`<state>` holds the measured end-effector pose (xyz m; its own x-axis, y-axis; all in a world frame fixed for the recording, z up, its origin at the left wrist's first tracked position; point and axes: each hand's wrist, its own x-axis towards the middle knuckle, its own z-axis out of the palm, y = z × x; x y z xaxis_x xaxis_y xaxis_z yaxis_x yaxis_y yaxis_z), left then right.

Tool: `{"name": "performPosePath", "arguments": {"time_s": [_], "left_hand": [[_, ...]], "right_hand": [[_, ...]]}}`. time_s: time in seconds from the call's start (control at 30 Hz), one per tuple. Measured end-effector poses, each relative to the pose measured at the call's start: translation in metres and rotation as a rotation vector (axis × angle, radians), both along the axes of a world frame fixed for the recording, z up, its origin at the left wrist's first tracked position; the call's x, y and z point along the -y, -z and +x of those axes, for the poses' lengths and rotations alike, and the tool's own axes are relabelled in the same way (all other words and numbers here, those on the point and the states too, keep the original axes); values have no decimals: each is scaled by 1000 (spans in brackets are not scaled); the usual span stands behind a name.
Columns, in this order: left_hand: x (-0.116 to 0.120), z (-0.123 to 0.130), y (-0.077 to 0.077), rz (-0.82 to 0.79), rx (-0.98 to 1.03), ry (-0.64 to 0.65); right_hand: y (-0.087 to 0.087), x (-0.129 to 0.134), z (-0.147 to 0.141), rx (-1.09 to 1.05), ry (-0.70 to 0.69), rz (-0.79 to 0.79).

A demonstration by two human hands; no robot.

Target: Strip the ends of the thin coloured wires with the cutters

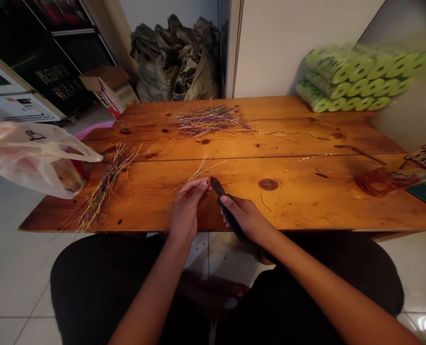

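Sitting at a big knotty wooden tabletop (306, 201) here, and it's pretty busy. At the far right corner there's a stack of green plastic-wrapped rolls (360, 76), past the far edge a heap of grey-green sacks (175, 60), and hanging in from the left a see-through plastic bag (29, 158). On the wood sit a loose pile of multicoloured wires (207, 120) on the far side and a longer bundle of coloured wires (107, 184) near the left end, plus a thin striped strand (292, 134) running off the pile. Up close, the left hand (187, 203) has its fingers (198, 184) pinched together on a small tuft of thin coloured wires (202, 172), which fan out above the tabletop. The right hand (243, 215) has its fingers wrapped round what look like black-handled wire cutters (229, 215), tip just beside the left fingertips; can't tell if the blades are open. Main risk, I'd say: strands slipping if the pinch loosens, or a snip catching a fingertip, since the blades sit so close.
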<state>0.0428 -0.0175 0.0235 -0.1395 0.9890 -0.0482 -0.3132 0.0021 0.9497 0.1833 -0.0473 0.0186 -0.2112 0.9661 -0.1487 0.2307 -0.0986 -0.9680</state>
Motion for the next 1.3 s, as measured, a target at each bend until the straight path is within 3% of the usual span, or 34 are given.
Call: {"name": "performPosePath", "arguments": {"time_s": [0.3, 0.7, 0.87, 0.93, 1.03, 1.17, 1.3], "left_hand": [[-2, 4, 0, -2, 158, -54], [7, 9, 2, 113, 104, -148], [15, -1, -18, 340, -12, -337], [15, -8, -27, 406, -31, -399], [13, -10, -26, 336, -52, -314], [11, 2, -9, 182, -45, -162], [11, 8, 0, 136, -26, -102]], "right_hand": [[-9, -4, 10, -254, 1, -308], [-2, -6, 3, -226, 64, -267], [-3, -17, 19, -316, 209, -395], [-5, -18, 27, -359, 257, -360], [-5, -17, 30, -380, 220, -364], [-6, -14, 29, -409, 161, -418], [-14, -14, 36, -522, 144, -542]]}}
